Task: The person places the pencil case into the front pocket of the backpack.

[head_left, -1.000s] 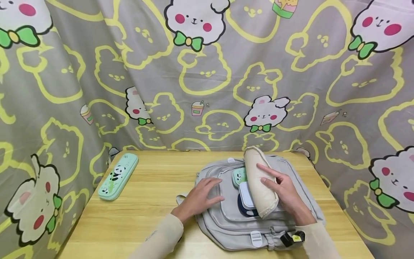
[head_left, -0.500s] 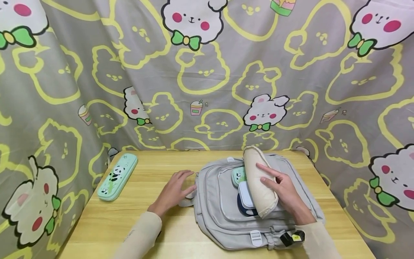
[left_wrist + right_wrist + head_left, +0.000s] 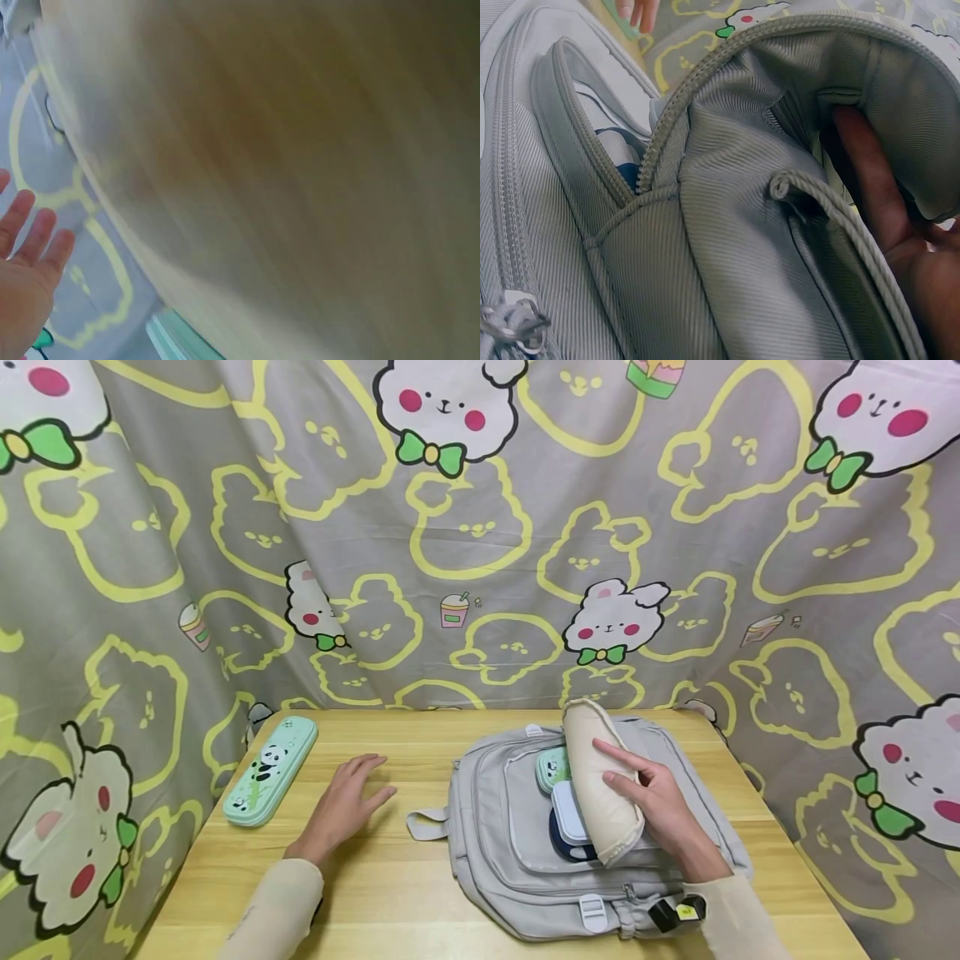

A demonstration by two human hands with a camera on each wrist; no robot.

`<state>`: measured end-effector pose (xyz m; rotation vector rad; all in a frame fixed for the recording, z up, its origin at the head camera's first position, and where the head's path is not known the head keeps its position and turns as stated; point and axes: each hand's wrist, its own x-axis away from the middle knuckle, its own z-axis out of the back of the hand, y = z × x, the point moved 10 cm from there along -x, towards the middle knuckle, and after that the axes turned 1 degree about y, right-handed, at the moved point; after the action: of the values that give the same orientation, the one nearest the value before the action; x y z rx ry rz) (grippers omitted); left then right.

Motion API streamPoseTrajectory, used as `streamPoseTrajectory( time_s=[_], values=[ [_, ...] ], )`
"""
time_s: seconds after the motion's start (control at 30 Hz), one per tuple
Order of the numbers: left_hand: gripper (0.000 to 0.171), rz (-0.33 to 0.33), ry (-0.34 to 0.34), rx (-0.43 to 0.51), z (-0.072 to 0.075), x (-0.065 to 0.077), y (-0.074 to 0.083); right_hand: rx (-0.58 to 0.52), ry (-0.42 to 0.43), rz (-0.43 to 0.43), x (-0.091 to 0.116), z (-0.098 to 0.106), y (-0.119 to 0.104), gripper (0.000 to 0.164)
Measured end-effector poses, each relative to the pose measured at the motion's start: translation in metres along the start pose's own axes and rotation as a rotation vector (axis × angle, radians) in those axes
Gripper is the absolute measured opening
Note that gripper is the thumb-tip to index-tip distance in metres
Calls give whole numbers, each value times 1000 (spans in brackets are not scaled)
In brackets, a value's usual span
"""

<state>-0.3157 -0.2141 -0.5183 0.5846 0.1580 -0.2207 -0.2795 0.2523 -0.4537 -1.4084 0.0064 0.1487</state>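
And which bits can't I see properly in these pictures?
Head view: the dark blue thing is partly covered by the pale box and backpack flap, so I can't tell what it is.
Head view: some fingers of the right hand are hidden behind that flap.
Left wrist view: the bottom edge cuts off the green case, the left edge cuts off the left hand, and the table is blurred.
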Motion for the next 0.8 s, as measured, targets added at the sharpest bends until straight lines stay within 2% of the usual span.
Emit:
streamPoseTrajectory(
  time_s=[0.27,0.57,0.67,0.8],
  values=[
    [62,40,41,-58,40,7,-31,4,1,5,1,1,1,51],
    [60,89,97,-125,80,22,-73,18,-2,-11,1,1,1,51],
    [61,140,87,-162,88,27,-89,23,0,-9,1,1,0,50],
    [65,221,38,-218,95,33,-109,16,-4,-10,1,1,1,51]
  ],
)
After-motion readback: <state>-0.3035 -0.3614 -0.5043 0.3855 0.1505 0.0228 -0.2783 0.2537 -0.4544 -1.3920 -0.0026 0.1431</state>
